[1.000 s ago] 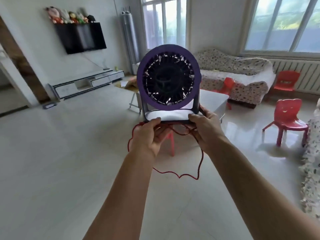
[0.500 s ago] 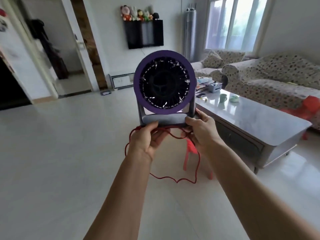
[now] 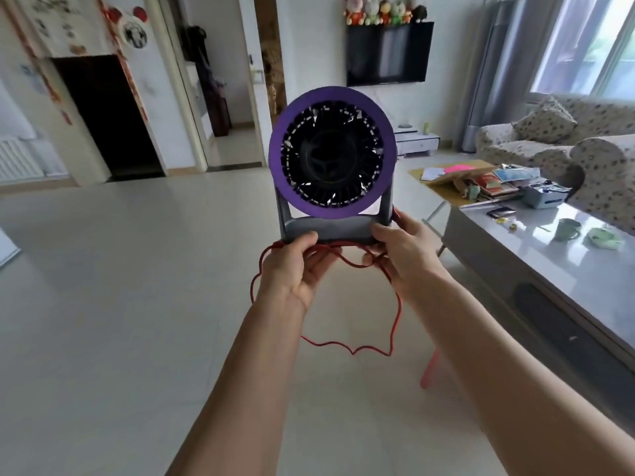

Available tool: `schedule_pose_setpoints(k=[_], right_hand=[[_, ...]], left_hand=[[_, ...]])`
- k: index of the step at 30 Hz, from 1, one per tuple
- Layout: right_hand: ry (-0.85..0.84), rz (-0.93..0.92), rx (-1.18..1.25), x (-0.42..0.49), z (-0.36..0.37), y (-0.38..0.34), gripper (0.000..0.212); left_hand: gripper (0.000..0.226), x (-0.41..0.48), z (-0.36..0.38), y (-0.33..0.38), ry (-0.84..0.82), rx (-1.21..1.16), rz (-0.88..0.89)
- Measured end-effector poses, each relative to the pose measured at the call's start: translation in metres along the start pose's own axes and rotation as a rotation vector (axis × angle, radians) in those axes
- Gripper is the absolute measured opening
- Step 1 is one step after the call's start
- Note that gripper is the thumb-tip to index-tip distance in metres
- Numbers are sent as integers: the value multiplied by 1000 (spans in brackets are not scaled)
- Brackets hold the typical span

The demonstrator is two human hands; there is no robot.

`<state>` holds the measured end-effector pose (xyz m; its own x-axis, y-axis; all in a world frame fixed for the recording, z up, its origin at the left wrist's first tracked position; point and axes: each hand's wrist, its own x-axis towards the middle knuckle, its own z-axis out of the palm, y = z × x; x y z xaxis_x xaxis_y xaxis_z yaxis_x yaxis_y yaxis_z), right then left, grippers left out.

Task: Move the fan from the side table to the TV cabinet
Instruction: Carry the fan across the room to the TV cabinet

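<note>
At arm's length in front of the camera, above the pale tiled floor (image 3: 103, 304), the fan (image 3: 331, 152) is held upright in mid-air, its purple ring and dark grille turned toward the viewer. Much of the TV cabinet (image 3: 415, 142) is hidden behind the fan; only its right end is seen, low against the far wall under the wall-mounted TV (image 3: 388, 53). The underside of the fan's grey base is covered by both hands, and the fingers beneath it cannot be made out. The red cord (image 3: 347, 347) is partly lost behind the palms, and its plug is not visible. A red object near the floor by the right forearm is too blurred to identify.

Both arms are stretched forward, almost straight. The left hand (image 3: 292, 273) is closed around the left corner of the base, thumb laid on top, with some cord gathered in the grip. The right hand (image 3: 405, 255) is clamped on the right corner in the same way, thumb over the upper edge, and the cord is looped beneath it and hangs slack between the forearms.

Compared with half a second earlier, the view has been swung leftward: the TV is now found directly above the fan, the coffee table (image 3: 549, 249) has been shifted toward the right edge, and a dark doorway (image 3: 110, 115) has come fully into sight on the left. The grip on the fan is unchanged.
</note>
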<state>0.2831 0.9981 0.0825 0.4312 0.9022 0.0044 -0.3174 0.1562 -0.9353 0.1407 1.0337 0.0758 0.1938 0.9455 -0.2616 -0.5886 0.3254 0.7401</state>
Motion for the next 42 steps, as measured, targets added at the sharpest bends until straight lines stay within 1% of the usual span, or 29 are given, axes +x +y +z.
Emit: schedule_pose_setpoints(k=[3,5,9,14,19,27,33,38,40,42], right_hand=[[-40,21,14,48,22,14,27],[-60,26,13,82,39,23,29],[-94,29,3,154,86,36,28],[-107,30,10,230,137,46,31],[-122,47,11,307,181,62,35],[-148,59,2,430,222,87,35],[-158,60,-24,556,247,98,45],[-196,52,-49,658,265,96,34],[-207,54,-49,698,273,97,33],[-206,65,-58,735,282,101,36]], left_hand=[[7,47,-4,15,30,3,17],[5,81,-6,28,48,-7,28],[3,158,-13,65,59,-27,34],[5,239,-19,109,62,-16,53],[7,317,-22,144,112,14,81],[13,437,-18,172,150,4,91],[14,556,4,194,158,-20,126],[13,656,30,211,153,-58,143],[14,694,39,218,151,-65,147],[15,731,45,227,161,-61,153]])
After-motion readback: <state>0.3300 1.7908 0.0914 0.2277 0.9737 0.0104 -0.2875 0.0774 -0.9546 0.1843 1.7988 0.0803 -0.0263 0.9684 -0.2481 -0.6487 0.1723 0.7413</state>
